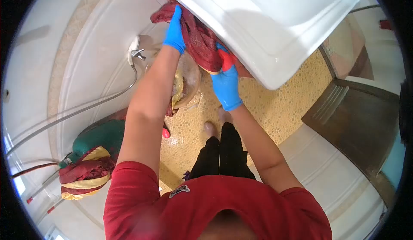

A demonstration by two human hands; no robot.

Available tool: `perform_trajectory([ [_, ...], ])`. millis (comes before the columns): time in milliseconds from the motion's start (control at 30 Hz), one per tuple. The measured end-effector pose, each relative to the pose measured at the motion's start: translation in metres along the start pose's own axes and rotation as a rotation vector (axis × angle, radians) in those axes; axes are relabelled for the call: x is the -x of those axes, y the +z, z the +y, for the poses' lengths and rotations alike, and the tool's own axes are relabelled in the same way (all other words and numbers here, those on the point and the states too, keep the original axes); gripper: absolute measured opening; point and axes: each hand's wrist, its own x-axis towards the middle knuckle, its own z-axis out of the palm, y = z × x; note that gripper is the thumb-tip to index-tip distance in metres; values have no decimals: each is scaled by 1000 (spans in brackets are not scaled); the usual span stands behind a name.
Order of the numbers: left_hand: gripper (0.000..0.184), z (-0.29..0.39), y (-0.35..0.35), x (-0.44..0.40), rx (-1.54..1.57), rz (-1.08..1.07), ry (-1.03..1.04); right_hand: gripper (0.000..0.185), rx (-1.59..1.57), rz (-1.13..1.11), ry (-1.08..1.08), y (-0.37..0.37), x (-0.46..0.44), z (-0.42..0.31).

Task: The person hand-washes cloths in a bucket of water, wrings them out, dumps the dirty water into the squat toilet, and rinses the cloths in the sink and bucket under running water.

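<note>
Both of my hands wear blue gloves and hold a dark red cloth (200, 42) beside the front edge of a white sink (258, 55). My left hand (175, 31) grips the cloth near its upper left part. Lower and to the right, my right hand (226, 83) is closed on the cloth's end, and a bright red patch shows at its fingers. Below the cloth, a round translucent basin (191, 78) on the floor holds yellow cloth (178, 87) and is partly hidden by my left forearm.
A spray nozzle (137, 54) with a hose hangs on the left wall. At lower left, red and yellow cloths (88, 173) lie by a green container (97, 141). A brown door (348, 119) stands at right. My feet are on the yellow pebble-patterned floor (275, 111).
</note>
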Motion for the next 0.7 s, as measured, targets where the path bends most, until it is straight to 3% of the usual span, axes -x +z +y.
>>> perform_trajectory([
  [167,58,-63,26,41,231,10,-133,48,220,7,131,-51,54,-14],
  [233,56,-79,52,66,184,104,-93,50,33,67,295,-69,73,-40],
  [333,51,-109,60,89,276,42,-111,52,131,134,401,-92,98,-69],
  [467,44,-133,84,119,351,71,-147,53,119,279,361,-120,141,-78],
  [700,40,-126,116,174,263,110,-150,51,231,265,283,-127,166,-132],
])
